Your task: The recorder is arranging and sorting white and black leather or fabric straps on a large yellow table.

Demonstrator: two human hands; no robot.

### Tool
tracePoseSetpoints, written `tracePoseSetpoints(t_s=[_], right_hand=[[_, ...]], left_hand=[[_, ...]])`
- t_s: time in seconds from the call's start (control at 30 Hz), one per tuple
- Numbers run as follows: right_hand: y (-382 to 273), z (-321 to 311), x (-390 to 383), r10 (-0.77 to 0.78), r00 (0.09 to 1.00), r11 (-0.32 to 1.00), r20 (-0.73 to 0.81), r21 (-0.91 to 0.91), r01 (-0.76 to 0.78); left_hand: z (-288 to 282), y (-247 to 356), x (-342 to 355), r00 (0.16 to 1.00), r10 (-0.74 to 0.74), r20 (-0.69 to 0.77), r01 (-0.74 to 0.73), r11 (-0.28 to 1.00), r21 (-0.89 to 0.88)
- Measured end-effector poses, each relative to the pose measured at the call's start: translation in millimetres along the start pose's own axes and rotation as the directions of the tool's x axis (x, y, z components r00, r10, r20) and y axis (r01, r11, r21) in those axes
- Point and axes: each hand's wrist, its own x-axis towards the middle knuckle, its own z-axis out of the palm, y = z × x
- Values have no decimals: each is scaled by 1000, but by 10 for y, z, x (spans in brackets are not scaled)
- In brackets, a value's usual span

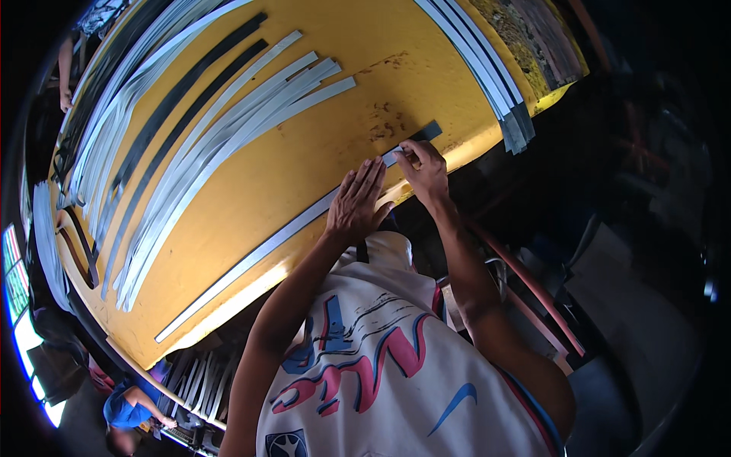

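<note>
A long, narrow white strip with dark edges lies along the near side of the yellow table. Its dark end piece sticks out past my right hand. My left hand rests flat across the strip, fingers stretched out and close together. Just to its right, my right hand is closed, with thumb and fingertips pinched at the white strip near the dark end. What lies under the left palm is hidden.
Loose white strips and black strips lie across the table's left half. Joined strips hang over the right edge near a worn block. A person in blue works at lower left; another person's arm shows upper left.
</note>
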Motion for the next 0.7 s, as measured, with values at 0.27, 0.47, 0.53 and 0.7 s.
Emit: tracePoseSetpoints(t_s=[0.27, 0.47, 0.53, 0.7], right_hand=[[8, -22, -15, -4, 999, 1000, -40, 14, 5], [22, -31, 25, -27, 997, 1000, -78, -8, 27], [27, -33, 33, -58, 995, 998, -87, -34, 55], [70, -65, 49, 38, 997, 998, -74, 47, -35]], left_hand=[[-14, 8, 46, 998, 4, 59, -6, 1000, 30], [14, -3, 45, 997, -4, 77, 2, 999, 33], [11, -11, 48, 997, -1, 77, -1, 1000, 27], [18, -22, 43, 998, 3, 65, -4, 1000, 22]])
